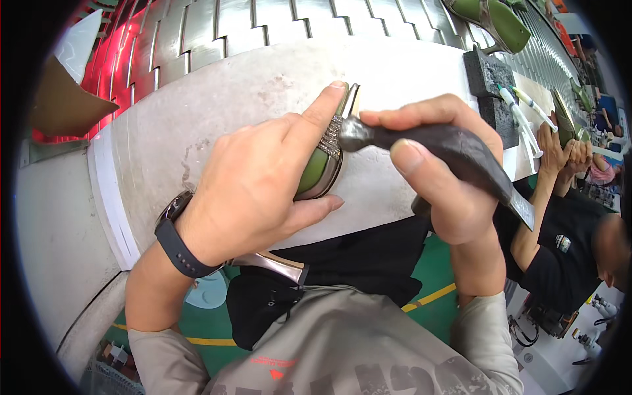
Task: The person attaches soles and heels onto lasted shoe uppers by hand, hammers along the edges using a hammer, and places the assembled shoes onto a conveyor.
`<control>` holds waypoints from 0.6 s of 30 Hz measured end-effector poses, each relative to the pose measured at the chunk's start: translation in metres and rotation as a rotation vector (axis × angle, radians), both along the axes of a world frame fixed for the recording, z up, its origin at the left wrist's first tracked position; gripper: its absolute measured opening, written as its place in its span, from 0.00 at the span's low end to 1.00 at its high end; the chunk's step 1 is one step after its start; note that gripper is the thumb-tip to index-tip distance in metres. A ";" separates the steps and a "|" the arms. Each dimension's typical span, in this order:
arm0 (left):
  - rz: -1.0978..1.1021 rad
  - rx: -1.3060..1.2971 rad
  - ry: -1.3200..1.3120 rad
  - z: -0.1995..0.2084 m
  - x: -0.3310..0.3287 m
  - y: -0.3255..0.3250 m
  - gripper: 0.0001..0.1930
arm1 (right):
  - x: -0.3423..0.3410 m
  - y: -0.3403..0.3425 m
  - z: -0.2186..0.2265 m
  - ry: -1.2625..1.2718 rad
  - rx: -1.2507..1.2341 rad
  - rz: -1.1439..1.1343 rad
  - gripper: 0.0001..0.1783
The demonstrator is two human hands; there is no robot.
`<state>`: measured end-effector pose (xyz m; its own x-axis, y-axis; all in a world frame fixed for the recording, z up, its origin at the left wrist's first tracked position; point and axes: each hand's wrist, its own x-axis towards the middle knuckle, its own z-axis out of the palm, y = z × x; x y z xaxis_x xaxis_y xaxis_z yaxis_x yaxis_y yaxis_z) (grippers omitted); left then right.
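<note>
A green high-heeled shoe (316,172) with a glittery band across its front lies on the white worktable, under my left hand (253,174). That hand holds it, index finger stretched along the upper edge and thumb at the lower edge. The metallic heel (280,266) juts out below my left wrist. Wrapped around a dark shoemaker's hammer (454,148) close to its head, my right hand (454,191) has the round face against or just above the glittery band; I cannot tell if it touches. Most of the hammer's handle is hidden by the hand.
Along the far edge runs a metal slat conveyor (263,23), carrying another green heeled shoe (497,26). Dark foam blocks (494,99) and white pen-like tubes (523,118) sit at the right. Beyond them, a co-worker (553,257) holds a green shoe. Brown sheet material (69,99) stands at left.
</note>
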<state>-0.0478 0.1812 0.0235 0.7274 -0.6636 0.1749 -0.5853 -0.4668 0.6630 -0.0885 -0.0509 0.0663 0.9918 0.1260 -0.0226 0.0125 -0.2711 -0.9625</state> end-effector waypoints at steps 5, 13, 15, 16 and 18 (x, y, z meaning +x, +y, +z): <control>0.001 0.053 0.045 0.007 -0.004 -0.002 0.56 | -0.015 0.005 0.000 -0.192 -0.073 0.003 0.18; 0.015 0.026 0.026 0.000 -0.005 0.005 0.55 | -0.009 0.009 0.015 -0.331 -0.336 0.318 0.16; 0.006 0.050 0.009 -0.001 -0.004 0.005 0.54 | -0.022 0.013 0.003 -0.431 -0.351 0.229 0.17; 0.013 0.046 0.012 -0.002 -0.004 0.005 0.54 | -0.027 0.010 -0.004 -0.476 -0.351 0.265 0.17; 0.010 0.072 0.025 -0.006 -0.004 0.007 0.55 | -0.038 0.016 -0.023 -0.531 -0.334 0.203 0.18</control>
<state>-0.0520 0.1878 0.0175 0.7378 -0.6662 0.1086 -0.5638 -0.5197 0.6419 -0.1267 -0.0349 0.0430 0.8360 0.3830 0.3929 0.5450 -0.4964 -0.6757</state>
